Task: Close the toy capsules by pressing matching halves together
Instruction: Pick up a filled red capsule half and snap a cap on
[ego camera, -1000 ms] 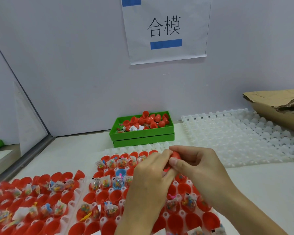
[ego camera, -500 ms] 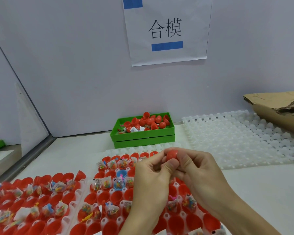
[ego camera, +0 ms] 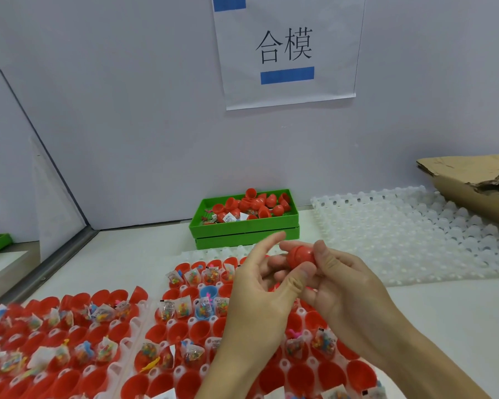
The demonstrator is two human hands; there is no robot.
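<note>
Red capsule (ego camera: 300,256) pinched in right hand (ego camera: 337,286) fingers, long axis pointing left toward left hand (ego camera: 260,286), its fingers loosely spread, empty, just beside.

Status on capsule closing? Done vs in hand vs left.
Done: one red capsule looks closed, its seam showing as a ring. No other closed capsules are clearly visible.
In hand: the right hand grips that capsule; the left hand touches it with its thumb, fingers spread.
Left: nearly everything. The white trays hold rows of open red halves, many with toy packets.
</note>
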